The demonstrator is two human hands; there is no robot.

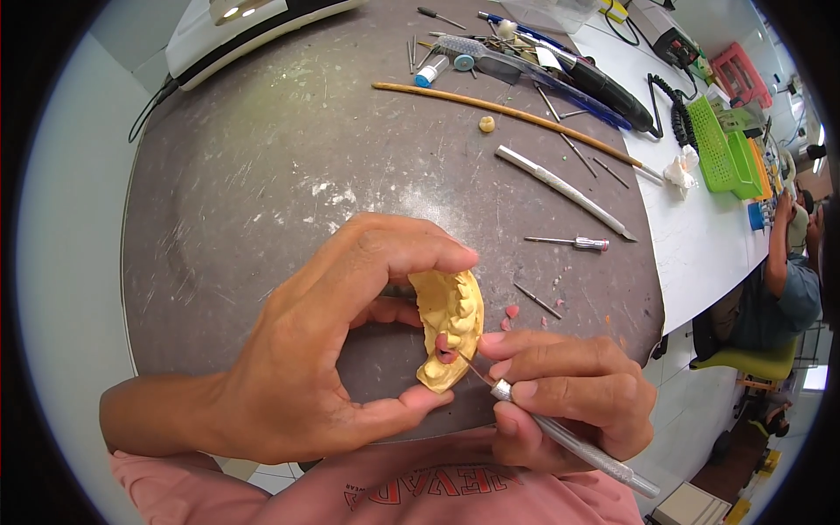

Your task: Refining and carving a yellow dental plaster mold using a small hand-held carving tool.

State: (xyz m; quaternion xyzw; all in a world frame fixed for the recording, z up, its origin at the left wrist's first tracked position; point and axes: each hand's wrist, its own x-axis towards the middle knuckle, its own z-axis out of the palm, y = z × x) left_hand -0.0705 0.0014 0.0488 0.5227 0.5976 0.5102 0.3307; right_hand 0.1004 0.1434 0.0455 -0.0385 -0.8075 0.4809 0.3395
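My left hand is curved around a yellow dental model, gripping it between the thumb at its near end and the fingers at its far end, just above the brown mat. My right hand pinches a thin metal carving tool like a pen, its tip at the pink patch on the model; whether it actually touches, I can't quite tell. Pink scraps lie on the mat near my right hand. Beyond them are a small screwdriver, a silver knife, a loose tooth and a long wooden stick.
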